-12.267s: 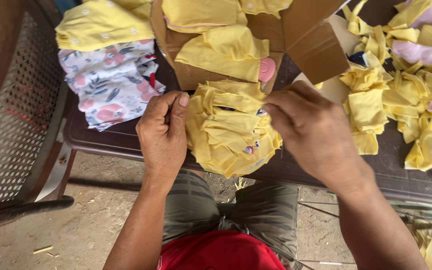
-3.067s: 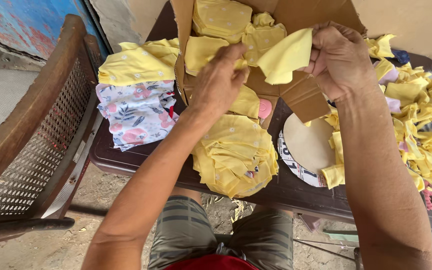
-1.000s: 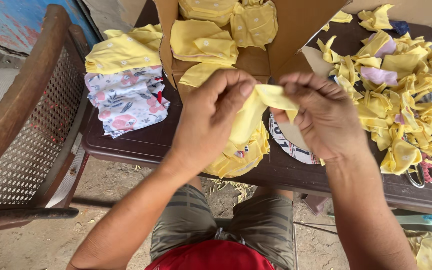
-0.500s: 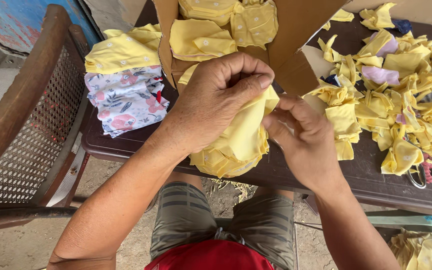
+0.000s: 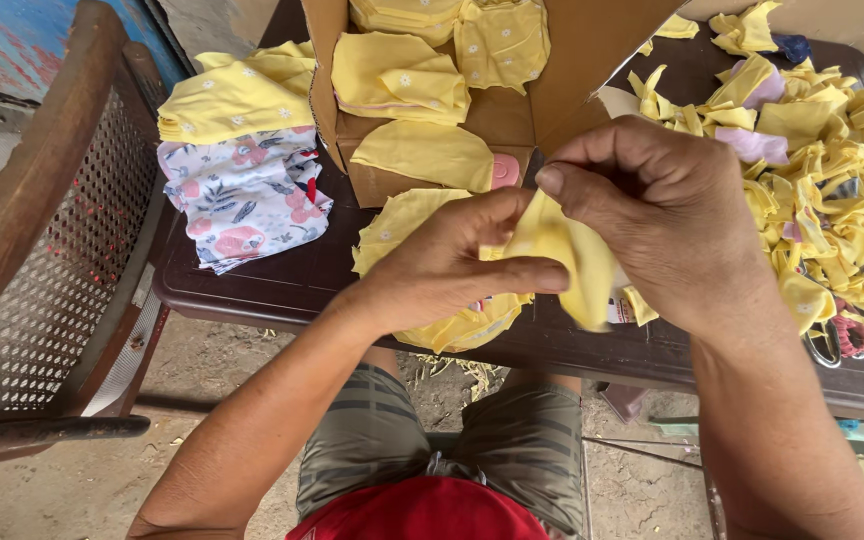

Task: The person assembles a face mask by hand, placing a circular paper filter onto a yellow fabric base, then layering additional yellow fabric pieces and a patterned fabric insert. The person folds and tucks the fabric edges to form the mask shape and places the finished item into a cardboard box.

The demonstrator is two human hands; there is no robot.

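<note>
View from above of a seated person's 2 bare hands working over a dark brown surface (image 5: pixel 252 290). The left hand (image 5: pixel 442 265) and the right hand (image 5: pixel 662 215) meet in the middle of the frame, both closed on 1 small yellow cloth piece (image 5: pixel 567 255). The left fingers (image 5: pixel 527 277) pinch its lower edge between thumb and forefinger; the right fingers (image 5: pixel 577 165) pinch its top from above. The piece is held in the air just above the near edge of the surface.

Directly under the hands lies a stack of yellow cloth pieces (image 5: pixel 452 325), partly hidden by the left hand. Behind it sits an open cardboard box (image 5: pixel 562 70) holding more folded yellow garments (image 5: pixel 402 75), with a small pink item (image 5: pixel 504 172) at its front. To the left, a folded yellow pile (image 5: pixel 232 95) rests on a white floral fabric (image 5: pixel 247 200). To the right, a loose heap of yellow scraps (image 5: pixel 822 170) covers the surface, with some pale pink bits among them.

A wooden chair with a mesh back (image 5: pixel 42 270) stands at far left. Below, the person's grey-green shorts (image 5: pixel 382 450) and red shirt (image 5: pixel 422 510) show over a dirt floor (image 5: pixel 92 490).
</note>
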